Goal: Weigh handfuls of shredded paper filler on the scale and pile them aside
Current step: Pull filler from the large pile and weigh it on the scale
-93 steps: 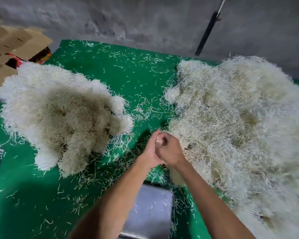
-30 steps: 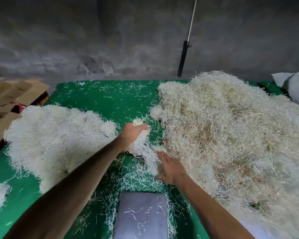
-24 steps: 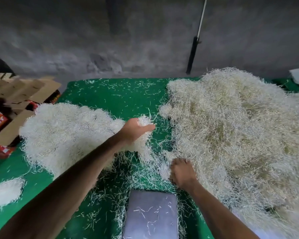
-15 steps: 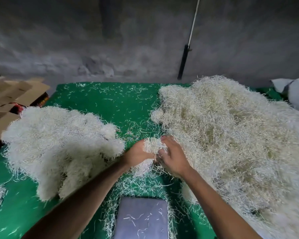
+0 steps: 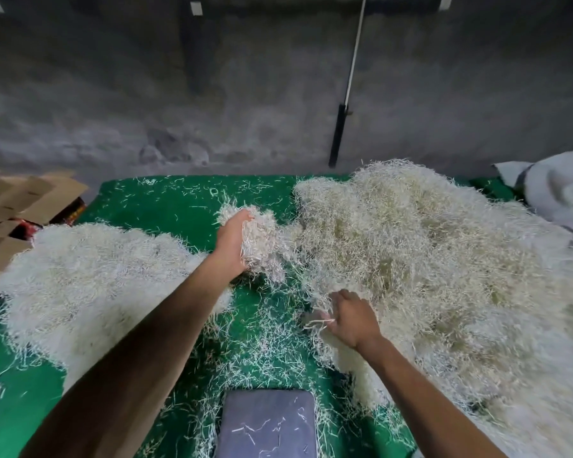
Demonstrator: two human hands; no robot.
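Pale, wispy shredded paper clump

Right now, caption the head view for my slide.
Left hand lifts a handful of shredded paper; right hand digs into the big pile.

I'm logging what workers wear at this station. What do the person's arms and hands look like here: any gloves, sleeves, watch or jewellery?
Both forearms are bare as far as the frame shows, no sleeves in view. The left hand and right hand wear no gloves; no watch, bracelet or ring is visible.
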